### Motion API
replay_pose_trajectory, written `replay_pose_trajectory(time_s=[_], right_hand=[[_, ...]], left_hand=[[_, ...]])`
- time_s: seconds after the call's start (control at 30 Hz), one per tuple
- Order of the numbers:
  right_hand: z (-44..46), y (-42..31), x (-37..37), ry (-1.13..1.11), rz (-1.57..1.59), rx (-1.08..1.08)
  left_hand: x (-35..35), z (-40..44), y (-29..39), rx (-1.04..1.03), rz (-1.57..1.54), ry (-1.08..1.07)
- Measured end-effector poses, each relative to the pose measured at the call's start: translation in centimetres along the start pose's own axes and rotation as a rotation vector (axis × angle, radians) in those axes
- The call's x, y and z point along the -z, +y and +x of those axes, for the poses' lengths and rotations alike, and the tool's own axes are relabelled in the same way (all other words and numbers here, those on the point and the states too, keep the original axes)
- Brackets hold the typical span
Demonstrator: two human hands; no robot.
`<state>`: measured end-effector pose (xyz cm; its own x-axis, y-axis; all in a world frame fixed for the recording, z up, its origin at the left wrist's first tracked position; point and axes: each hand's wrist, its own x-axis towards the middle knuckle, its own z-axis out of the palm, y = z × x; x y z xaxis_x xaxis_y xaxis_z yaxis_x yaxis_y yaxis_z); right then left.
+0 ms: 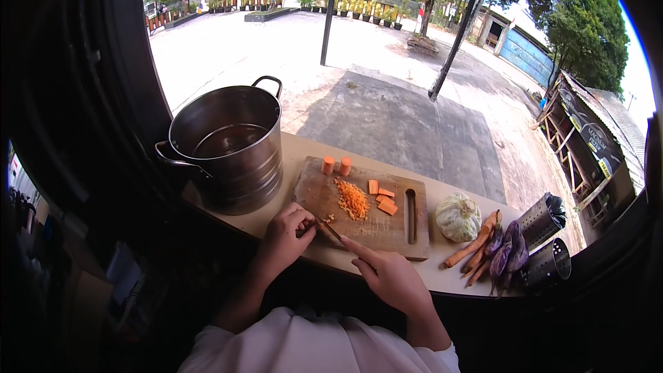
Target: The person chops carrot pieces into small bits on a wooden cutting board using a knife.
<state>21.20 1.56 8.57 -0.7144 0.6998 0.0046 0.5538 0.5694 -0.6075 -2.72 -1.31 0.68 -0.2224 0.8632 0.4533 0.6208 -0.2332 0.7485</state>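
Bright yard [387, 117] beyond the bench [293, 148]. Knife [331, 229] at the board's [387, 236] near-left corner, gripped in right hand [390, 278], index finger [360, 251] stretched forward. Left hand [283, 236] curled beside it, can't tell what's pinched.

A brown wooden board [318, 190], slotted at its right end, is laid flat on the worktop [300, 146], and a knife [330, 229] is held aslant at its near left edge. On the board, finely chopped orange carrot [353, 199] is heaped mid-left, flat carrot pieces [387, 205] are scattered to its right, and two thick carrot chunks [327, 165] are stood upright behind.
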Motion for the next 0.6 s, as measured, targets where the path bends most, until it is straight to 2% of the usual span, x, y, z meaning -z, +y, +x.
replay_pose_trajectory(time_s=[0.3, 0.4, 0.5, 0.6], right_hand=[[0.40, 0.22, -0.20, -0.045, 0.003, -0.008], [0.74, 1.11, -0.86, 0.002, 0.050, 0.036], [0.69, 0.17, -0.31, -0.025, 0.062, -0.036], [0.50, 1.08, -0.86, 0.034, 0.068, 0.065]], left_hand=[[-0.03, -0.09, -0.12, 0.025, -0.031, -0.010], [-0.07, -0.13, -0.16, 0.020, -0.035, 0.000], [-0.04, -0.13, -0.16, 0.008, -0.037, 0.007], [-0.12, -0.10, -0.39, 0.014, -0.024, 0.001]])
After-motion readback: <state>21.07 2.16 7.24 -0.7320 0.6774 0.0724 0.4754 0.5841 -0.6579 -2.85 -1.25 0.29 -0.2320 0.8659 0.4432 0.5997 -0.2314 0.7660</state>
